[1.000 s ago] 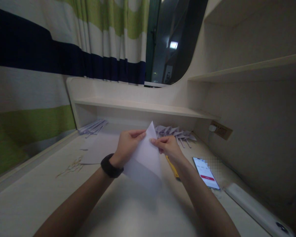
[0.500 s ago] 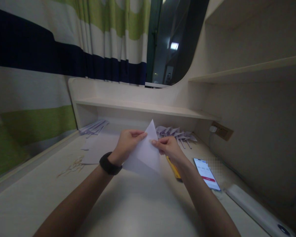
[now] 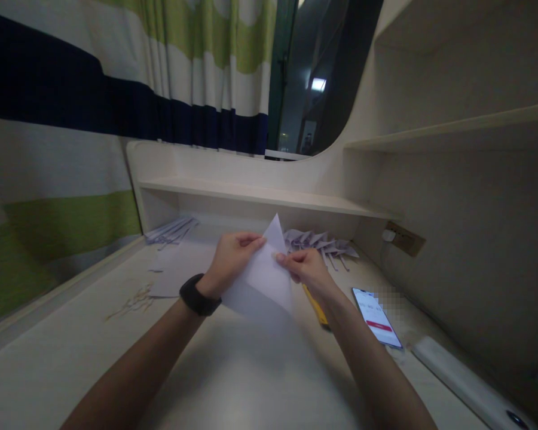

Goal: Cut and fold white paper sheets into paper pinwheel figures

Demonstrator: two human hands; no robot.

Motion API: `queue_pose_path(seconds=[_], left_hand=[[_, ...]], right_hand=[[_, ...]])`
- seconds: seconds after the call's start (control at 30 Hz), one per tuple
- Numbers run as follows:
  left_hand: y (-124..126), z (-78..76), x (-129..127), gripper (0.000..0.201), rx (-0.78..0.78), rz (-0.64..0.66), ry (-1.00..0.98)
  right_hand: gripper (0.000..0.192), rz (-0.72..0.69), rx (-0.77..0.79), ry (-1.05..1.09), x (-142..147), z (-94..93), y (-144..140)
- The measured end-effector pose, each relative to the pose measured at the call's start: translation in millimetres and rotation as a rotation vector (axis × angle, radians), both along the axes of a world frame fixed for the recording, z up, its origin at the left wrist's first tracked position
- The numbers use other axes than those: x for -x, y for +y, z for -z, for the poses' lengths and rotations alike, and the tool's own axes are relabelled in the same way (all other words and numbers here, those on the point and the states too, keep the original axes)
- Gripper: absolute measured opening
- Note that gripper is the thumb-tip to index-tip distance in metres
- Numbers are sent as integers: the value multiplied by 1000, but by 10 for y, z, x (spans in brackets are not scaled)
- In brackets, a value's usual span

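From the head camera, the left hand [image 3: 230, 258] and right hand [image 3: 305, 267] both pinch a folded white paper [image 3: 264, 276] near its pointed top, held just above the desk [image 3: 233, 382] (dim light). Folded paper shapes [image 3: 319, 242] lie behind; a lit phone [image 3: 377, 316] rests to the right.

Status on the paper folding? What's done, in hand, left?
Done: a pile of folded paper pieces lies at the back of the desk, under the shelf.
In hand: the left hand and right hand pinch a white sheet held off the desk, already folded to a point at the top.
Left: flat unfolded sheets lie behind the left hand; how many, I cannot tell.
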State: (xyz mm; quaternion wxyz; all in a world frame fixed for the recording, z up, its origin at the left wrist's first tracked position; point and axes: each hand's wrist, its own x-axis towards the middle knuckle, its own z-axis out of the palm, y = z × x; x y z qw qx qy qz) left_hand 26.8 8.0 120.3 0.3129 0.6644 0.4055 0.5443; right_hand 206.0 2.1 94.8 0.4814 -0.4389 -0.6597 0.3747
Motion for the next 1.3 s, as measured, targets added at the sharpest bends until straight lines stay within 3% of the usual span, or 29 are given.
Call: queue_pose_path(seconds=[1.3], left_hand=[[115, -73, 189, 32, 8, -79, -158]], right_hand=[[54, -134, 0, -111, 19, 107, -6]])
